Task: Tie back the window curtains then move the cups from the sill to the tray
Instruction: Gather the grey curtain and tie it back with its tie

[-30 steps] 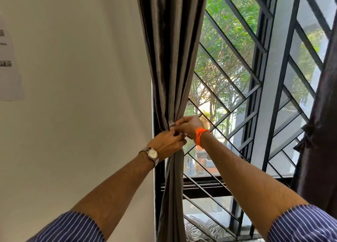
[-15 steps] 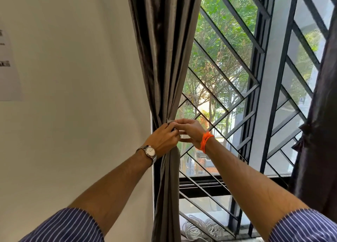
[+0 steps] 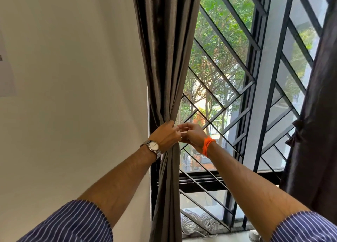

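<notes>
I am at the left curtain [image 3: 164,59], which hangs just left of the window bars [image 3: 228,81], with the wall [image 3: 73,95] on its other side. My left hand [image 3: 166,136], the one with the watch [image 3: 152,146], is wrapped around the cloth where it is bunched thin, and it holds the bunch tight. My right hand [image 3: 191,135], the one with the orange band [image 3: 207,146], is right in front of the bars and touches my left hand. Its fingers are bent close together like a pinch, but I cannot tell what is in them, and I cannot see a tie. The right curtain [image 3: 317,132] hangs at the far right of the bars, and it looks tied in the middle already. I think I am in the middle of tying this one. The cloth looks soft, thick and a bit shiny, so I think it is floppy and may slip. The best place to hold it is the thin bunched part, with all the folds squeezed together. If I let go too soon, the folds could spread out again. The cups and the tray are not in sight, so that job is not started yet.
</notes>
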A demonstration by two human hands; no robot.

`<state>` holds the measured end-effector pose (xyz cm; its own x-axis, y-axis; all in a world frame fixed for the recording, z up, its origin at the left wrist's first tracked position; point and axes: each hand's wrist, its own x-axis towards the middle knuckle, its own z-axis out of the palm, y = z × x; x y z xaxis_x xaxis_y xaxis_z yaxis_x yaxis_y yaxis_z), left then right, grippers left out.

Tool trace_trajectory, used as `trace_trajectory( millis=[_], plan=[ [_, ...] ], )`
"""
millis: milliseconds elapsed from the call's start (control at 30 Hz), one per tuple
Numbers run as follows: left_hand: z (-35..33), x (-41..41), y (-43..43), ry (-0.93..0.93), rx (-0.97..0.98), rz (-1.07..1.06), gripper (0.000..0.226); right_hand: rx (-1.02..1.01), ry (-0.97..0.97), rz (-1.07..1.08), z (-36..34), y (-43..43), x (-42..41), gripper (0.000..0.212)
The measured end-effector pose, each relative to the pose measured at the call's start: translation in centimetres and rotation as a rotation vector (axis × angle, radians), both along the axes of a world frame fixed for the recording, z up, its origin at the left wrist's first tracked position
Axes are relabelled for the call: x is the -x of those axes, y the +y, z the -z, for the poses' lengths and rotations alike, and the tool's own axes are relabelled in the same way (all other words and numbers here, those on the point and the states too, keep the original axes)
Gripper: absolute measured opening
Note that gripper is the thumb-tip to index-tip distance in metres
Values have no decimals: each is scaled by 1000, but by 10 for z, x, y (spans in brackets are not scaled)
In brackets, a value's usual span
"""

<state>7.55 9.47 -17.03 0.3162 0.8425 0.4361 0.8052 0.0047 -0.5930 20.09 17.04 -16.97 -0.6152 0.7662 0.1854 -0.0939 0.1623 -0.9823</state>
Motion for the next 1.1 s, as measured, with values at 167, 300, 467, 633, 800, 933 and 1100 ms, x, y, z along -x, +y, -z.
trace_trajectory(
  millis=[167,300,467,633,800,933,1100],
  plan=[
    [6,6,3,-323,-59,108,17,-68,-5,-29,16,-3,-4,44],
    [7,5,4,-462,-109,137,26,-145,63,27,24,-3,-5,44],
    [13,5,3,-535,-103,179,23,-111,216,66,33,-6,-8,25],
    [28,5,4,-480,-166,175,29,-168,242,250,32,-17,3,12],
    [33,4,5,-441,-288,153,41,-125,252,412,38,-12,6,20],
    [24,-1,11,-365,-251,-16,50,-73,253,448,49,-4,3,25],
    [22,7,9,-349,-179,-8,27,-240,234,453,40,-3,-2,52]
  ],
)
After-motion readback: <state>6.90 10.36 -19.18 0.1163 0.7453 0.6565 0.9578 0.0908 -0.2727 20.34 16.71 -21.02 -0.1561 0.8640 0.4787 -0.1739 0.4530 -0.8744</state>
